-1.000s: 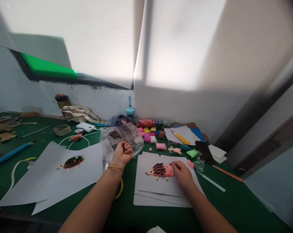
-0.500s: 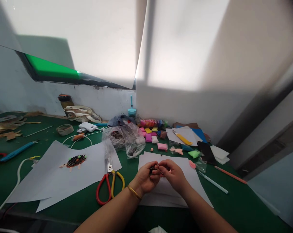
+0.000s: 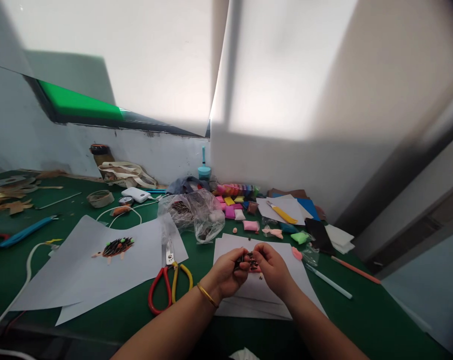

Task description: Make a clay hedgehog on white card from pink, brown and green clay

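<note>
My left hand (image 3: 229, 272) is curled closed around a few dark, slender pieces that look like seeds (image 3: 238, 263), just above the white paper sheets (image 3: 245, 295). Close beside it, my right hand (image 3: 273, 270) has thumb and fingers pinched together; what is between the fingertips is too small to make out. Between and below both hands, a pink clay shape (image 3: 254, 269) lies on the paper, with dark pieces on it. Part of that shape is hidden by the fingers. On the left paper is a hedgehog figure (image 3: 116, 248) with dark spines and green and orange dots.
Red-and-yellow-handled scissors (image 3: 170, 280) lie left of my hands. Behind are a clear plastic bag (image 3: 192, 212) of dark pieces, clay packets (image 3: 251, 226) and a yellow utility knife (image 3: 282, 214). A white pen (image 3: 329, 281) lies right. A white cable (image 3: 29, 265) runs along the left.
My right hand has shifted slightly right, away from the left fingers, uncovering more of the pink shape and its dark pieces. The left hand stays nearly still, closed on its pieces.
</note>
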Demonstrator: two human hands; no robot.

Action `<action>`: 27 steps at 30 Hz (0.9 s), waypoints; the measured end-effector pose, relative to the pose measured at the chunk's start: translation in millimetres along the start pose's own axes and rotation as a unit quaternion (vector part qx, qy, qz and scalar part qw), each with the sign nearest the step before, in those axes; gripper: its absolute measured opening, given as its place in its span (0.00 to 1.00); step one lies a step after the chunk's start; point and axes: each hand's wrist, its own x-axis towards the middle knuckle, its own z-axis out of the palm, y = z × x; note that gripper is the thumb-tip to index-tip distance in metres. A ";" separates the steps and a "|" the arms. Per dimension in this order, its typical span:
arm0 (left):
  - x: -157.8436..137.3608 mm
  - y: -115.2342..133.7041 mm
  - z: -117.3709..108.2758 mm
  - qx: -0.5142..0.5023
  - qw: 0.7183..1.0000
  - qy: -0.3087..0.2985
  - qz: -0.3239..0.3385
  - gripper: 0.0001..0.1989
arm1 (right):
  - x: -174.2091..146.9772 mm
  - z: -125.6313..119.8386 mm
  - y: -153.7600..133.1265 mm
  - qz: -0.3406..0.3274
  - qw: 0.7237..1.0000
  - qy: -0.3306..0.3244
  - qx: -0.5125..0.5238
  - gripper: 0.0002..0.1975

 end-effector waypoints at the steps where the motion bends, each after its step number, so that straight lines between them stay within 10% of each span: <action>1: -1.1 0.6 0.5 0.023 1.000 0.008 -0.003 0.08 | 0.2 -0.8 0.6 0.003 1.000 0.007 0.003 0.09; 15: -2.4 4.3 2.2 0.256 0.965 0.028 0.043 0.16 | -2.5 -18.4 8.8 -0.001 0.999 -0.001 -0.051 0.10; 20: 3.0 22.1 -9.7 0.132 0.974 0.044 0.178 0.14 | -8.2 -32.0 33.9 0.009 0.991 0.020 -0.136 0.10; 27: 14.6 34.2 -35.0 -0.035 0.974 0.138 0.177 0.08 | -14.1 -36.6 47.0 -0.027 0.975 -0.013 -0.221 0.11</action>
